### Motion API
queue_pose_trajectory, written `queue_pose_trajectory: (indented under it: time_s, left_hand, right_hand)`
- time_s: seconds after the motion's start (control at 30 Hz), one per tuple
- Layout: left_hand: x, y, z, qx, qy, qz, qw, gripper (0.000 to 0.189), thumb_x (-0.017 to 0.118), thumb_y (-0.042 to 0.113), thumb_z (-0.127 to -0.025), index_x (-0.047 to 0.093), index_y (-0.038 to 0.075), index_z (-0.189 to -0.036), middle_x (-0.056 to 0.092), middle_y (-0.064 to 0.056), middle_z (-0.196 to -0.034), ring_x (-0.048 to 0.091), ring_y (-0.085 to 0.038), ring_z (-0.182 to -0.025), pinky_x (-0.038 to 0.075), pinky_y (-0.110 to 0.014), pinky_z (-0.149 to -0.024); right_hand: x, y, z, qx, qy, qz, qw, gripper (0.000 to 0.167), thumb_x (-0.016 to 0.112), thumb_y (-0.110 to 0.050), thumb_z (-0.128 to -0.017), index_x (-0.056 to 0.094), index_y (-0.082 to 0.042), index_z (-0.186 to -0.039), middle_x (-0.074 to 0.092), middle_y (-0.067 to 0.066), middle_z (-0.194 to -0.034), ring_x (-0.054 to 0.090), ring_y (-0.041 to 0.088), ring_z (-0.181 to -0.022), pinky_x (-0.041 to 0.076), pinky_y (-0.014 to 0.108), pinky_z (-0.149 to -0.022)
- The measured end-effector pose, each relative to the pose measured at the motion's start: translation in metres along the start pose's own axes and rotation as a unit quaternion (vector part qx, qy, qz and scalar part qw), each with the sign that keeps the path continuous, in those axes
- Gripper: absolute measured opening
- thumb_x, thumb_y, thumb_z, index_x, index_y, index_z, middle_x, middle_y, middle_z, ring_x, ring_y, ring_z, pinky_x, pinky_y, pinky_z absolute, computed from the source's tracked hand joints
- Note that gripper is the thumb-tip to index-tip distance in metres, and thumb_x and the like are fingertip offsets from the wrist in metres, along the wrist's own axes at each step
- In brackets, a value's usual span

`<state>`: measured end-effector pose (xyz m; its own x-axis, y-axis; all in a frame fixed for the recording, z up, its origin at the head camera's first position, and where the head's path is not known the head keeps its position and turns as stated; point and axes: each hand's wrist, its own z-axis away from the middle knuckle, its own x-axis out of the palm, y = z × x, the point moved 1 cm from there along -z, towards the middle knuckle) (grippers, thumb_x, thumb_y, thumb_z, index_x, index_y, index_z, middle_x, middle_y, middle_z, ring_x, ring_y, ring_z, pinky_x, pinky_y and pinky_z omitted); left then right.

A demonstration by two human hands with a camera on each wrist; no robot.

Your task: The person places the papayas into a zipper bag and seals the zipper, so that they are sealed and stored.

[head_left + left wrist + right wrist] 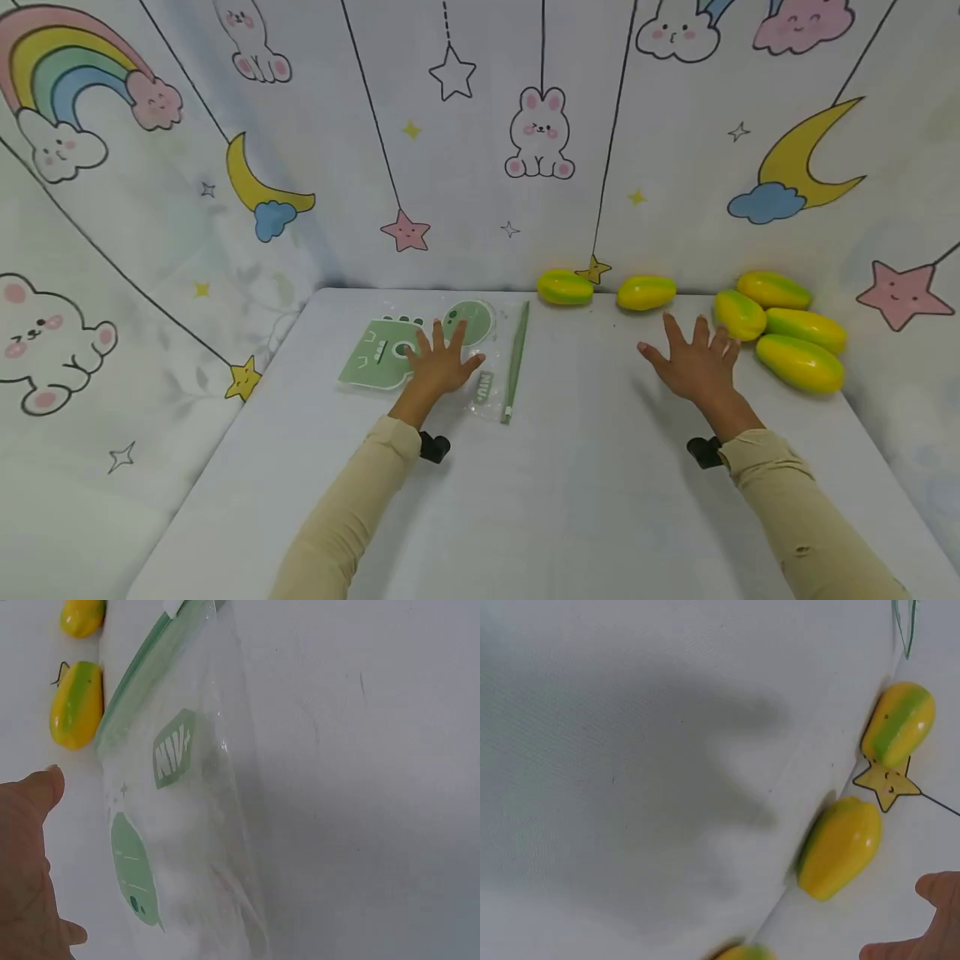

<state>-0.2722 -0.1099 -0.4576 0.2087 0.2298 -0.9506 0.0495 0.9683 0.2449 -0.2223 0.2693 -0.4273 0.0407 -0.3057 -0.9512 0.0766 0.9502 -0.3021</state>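
My left hand point(440, 364), fingers spread, hovers over a clear zip bag point(491, 408) with green prints and a green slider strip point(516, 362). In the left wrist view the bag point(202, 825) lies beside the hand point(26, 862), not gripped. My right hand point(697, 362) also has its fingers spread and holds nothing. It is raised over the table, its shadow below, just left of a cluster of yellow-green papaya-like fruits point(800, 364). Two more such fruits, one on the left point(565, 287) and one nearer the right hand point(647, 293), sit along the back edge.
The white table point(570, 500) meets a cloth backdrop point(465, 183) printed with bunnies, stars and moons, at the back and both sides. A black wrist camera point(433, 447) sits at the left wrist, another black camera point(705, 452) at the right.
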Motion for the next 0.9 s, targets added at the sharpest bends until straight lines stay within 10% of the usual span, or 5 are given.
queue_pose_trajectory:
  time_s: [0.33,0.9]
  left_hand:
    - [0.021,0.017,-0.006,0.079,0.041,0.055,0.9945,0.076,0.047,0.053,-0.099,0.015,0.019,-0.159,0.012,-0.031,-0.159,0.02,-0.05,-0.144,0.027,-0.055,-0.114]
    - [0.051,0.053,-0.008,0.092,0.032,0.083,0.9918,0.078,0.05,0.054,-0.096,0.013,0.027,-0.159,0.013,-0.027,-0.16,0.029,-0.047,-0.142,0.036,-0.054,-0.11]
  right_hand:
    - [0.006,0.004,0.001,0.0,-0.002,-0.005,1.0,0.09,0.032,-0.068,-0.096,0.011,-0.004,-0.156,0.0,0.046,-0.15,-0.007,0.071,-0.133,-0.006,0.077,-0.105]
    - [0.014,0.007,0.004,-0.006,0.002,-0.012,0.9999,0.086,0.037,-0.064,-0.097,0.016,-0.003,-0.155,0.005,0.045,-0.15,-0.003,0.069,-0.135,-0.004,0.078,-0.104]
